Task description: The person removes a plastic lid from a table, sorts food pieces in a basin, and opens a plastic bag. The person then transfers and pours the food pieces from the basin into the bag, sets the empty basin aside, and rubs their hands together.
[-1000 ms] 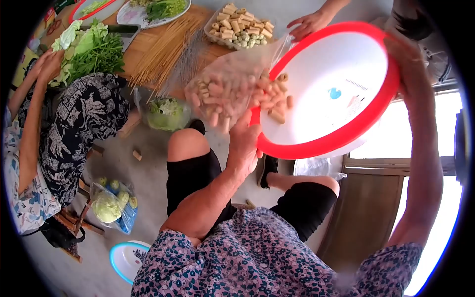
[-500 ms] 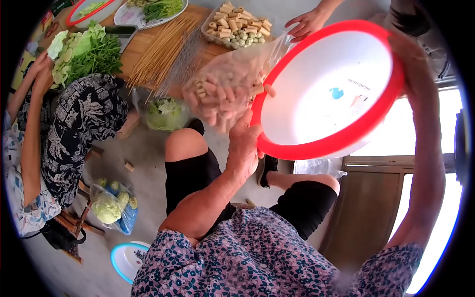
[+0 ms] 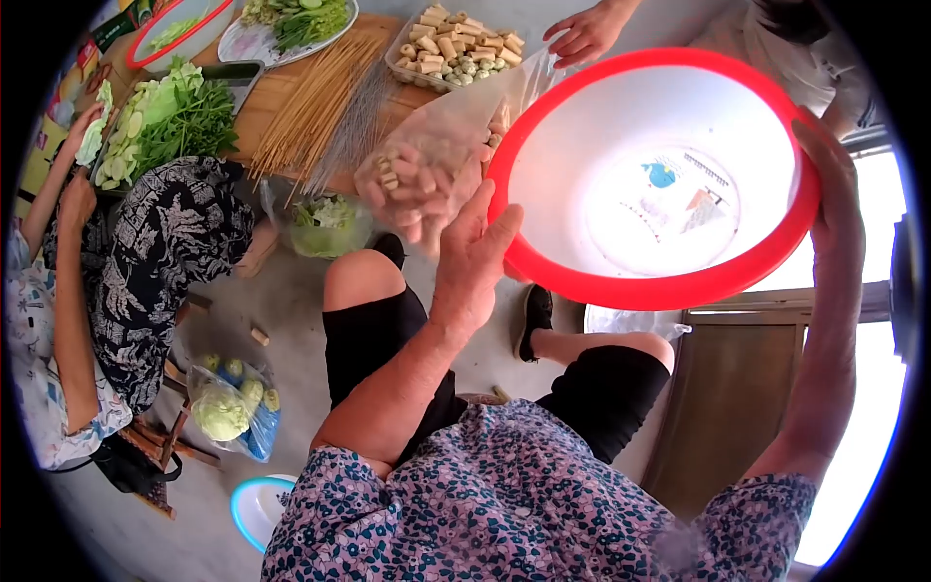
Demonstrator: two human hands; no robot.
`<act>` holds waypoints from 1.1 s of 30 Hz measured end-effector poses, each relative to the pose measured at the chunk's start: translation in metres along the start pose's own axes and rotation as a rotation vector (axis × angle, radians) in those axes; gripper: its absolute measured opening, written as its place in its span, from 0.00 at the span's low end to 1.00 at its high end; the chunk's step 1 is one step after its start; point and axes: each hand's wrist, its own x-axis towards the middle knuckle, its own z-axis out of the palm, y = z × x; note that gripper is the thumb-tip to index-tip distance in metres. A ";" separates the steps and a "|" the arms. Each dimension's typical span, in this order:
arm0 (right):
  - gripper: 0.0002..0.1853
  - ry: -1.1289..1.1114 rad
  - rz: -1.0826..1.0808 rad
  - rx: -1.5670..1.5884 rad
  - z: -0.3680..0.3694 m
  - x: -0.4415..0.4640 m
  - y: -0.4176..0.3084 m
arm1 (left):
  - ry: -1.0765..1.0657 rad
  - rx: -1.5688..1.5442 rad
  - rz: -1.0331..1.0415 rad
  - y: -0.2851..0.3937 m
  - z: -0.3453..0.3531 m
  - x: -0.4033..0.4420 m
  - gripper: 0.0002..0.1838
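Note:
A white basin with a red rim (image 3: 659, 291) is held up at the right, its inside facing me with a printed label on the bottom. My right hand (image 3: 829, 175) grips the rim's right side. Against the rim's left side rests my left hand (image 3: 475, 252), thumb spread up over the edge, its fingers partly hidden behind. Next to it a clear plastic bag (image 3: 417, 184) holds many short pinkish-tan pieces. A co-worker's hand (image 3: 590, 34) is at the bag's upper end. No pieces show in the basin.
A wooden table (image 3: 257, 121) carries skewers (image 3: 315, 102), a tub of tan pieces (image 3: 451, 48), a plate of greens (image 3: 291, 29) and a tray of leaves. Another person (image 3: 160, 262) sits at the left. Bagged vegetables (image 3: 233, 407) and a blue-rimmed basin (image 3: 254, 514) are on the floor.
The pieces that lay at the basin's left side are out of it and the bag hangs fuller there. The basin has tipped back to face me and shifted slightly right; my left fingers have loosened.

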 end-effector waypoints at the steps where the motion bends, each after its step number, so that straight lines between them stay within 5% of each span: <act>1: 0.30 0.011 0.083 0.122 -0.004 -0.011 0.005 | -0.006 0.006 -0.007 0.006 0.001 0.000 0.23; 4: 0.25 -0.037 0.313 0.384 -0.045 -0.015 0.070 | -0.002 0.059 -0.193 0.028 0.001 0.006 0.24; 10: 0.21 0.025 0.300 0.254 -0.070 -0.085 0.129 | 0.065 0.171 -0.164 0.050 0.012 0.032 0.25; 12: 0.19 0.319 0.465 0.461 -0.058 -0.099 0.157 | 0.022 0.130 -0.173 0.047 0.022 0.040 0.24; 17: 0.18 0.401 0.557 0.659 -0.021 -0.140 0.230 | 0.067 0.183 -0.152 0.036 0.056 0.058 0.21; 22: 0.20 0.450 0.619 0.695 0.004 -0.173 0.254 | 0.154 0.117 -0.120 0.030 0.089 0.067 0.19; 33: 0.15 0.552 0.583 0.724 0.020 -0.181 0.267 | -0.048 0.119 0.202 -0.057 0.116 0.092 0.13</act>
